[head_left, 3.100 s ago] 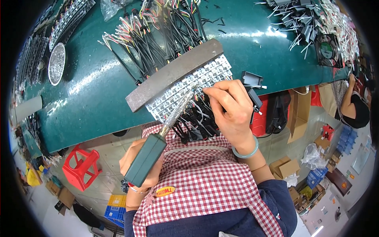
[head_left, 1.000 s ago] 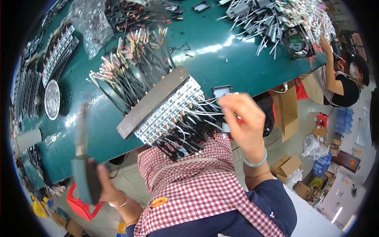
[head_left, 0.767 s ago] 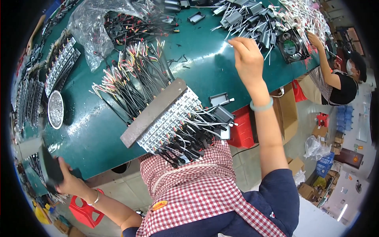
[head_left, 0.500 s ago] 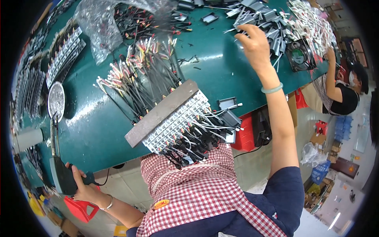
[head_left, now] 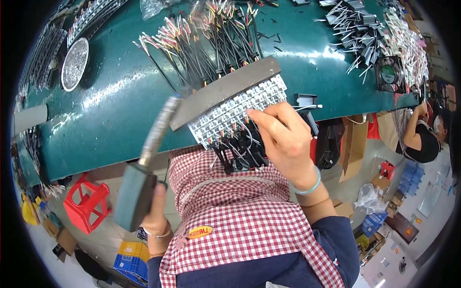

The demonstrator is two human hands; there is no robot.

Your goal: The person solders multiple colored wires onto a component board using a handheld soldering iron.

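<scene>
My left hand (head_left: 156, 213) is wrapped round the handle of a green and black soldering gun (head_left: 132, 194), a little blurred. Its thick silvery barrel points up beside the left end of a long dark metal bar (head_left: 228, 91). The bar rests across cables on a panel of small white circuit boards (head_left: 216, 120) at the table edge. Over the boards, my right hand (head_left: 285, 139) has thumb and index finger pinched together at the solder pads; what they hold is too small to make out. Black cables with bared coloured ends (head_left: 211, 43) fan out behind the bar.
A round dish with a grey speckled surface (head_left: 75, 65) stands at the left. Grey housings with white wires (head_left: 357, 33) and a fan (head_left: 390, 74) lie at the right. A red stool (head_left: 87, 204) is below the table. Another person (head_left: 422, 139) works at far right.
My right hand has come from the grey housings down to the boards and closed to a pinch. My left hand has swung the soldering gun from the round dish toward the bar. The view has shifted.
</scene>
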